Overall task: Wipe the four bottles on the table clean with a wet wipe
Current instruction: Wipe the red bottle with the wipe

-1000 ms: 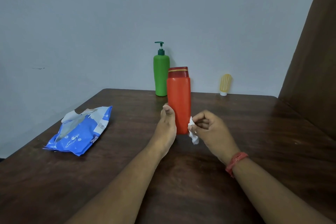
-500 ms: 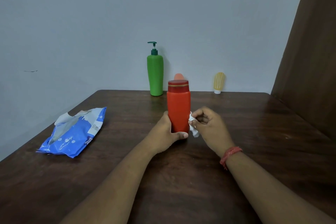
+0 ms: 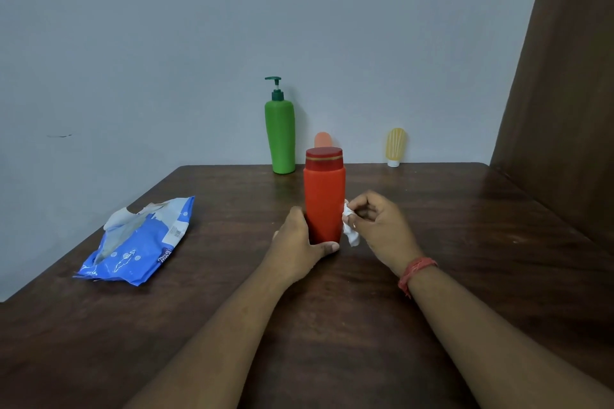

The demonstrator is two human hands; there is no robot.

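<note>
A tall red plastic bottle with a dark red cap (image 3: 324, 199) stands upright near the middle of the dark brown wooden table (image 3: 465, 276). The left hand (image 3: 299, 247) wraps around the bottom of this bottle from its 9 o'clock side, and the thumb curls across the front of the base. The right hand (image 3: 382, 229) is at the bottle's 3 o'clock side. Its fingers are bent and pinch a small crumpled white wet wipe (image 3: 350, 229). The wipe touches the lower right side of the red bottle. A red thread band (image 3: 417, 271) goes around the right wrist.

Far back at 12 o'clock, by the pale grey wall (image 3: 166, 43), stands a tall green plastic pump bottle with a dark green pump top (image 3: 280, 136). Right behind the red bottle peeks the round top of a small orange bottle (image 3: 322, 139); the rest of it is hidden. At about 1 o'clock from the red bottle, also by the wall, stands a small yellow bottle with stripes, resting on its white cap (image 3: 395, 146).

At 9 o'clock, well apart from the hands, lies a flat blue plastic pack of wet wipes (image 3: 139, 242). Its flap is open and a pale sheet sticks out. A brown wooden panel (image 3: 571, 93) stands along the right side of the table.
</note>
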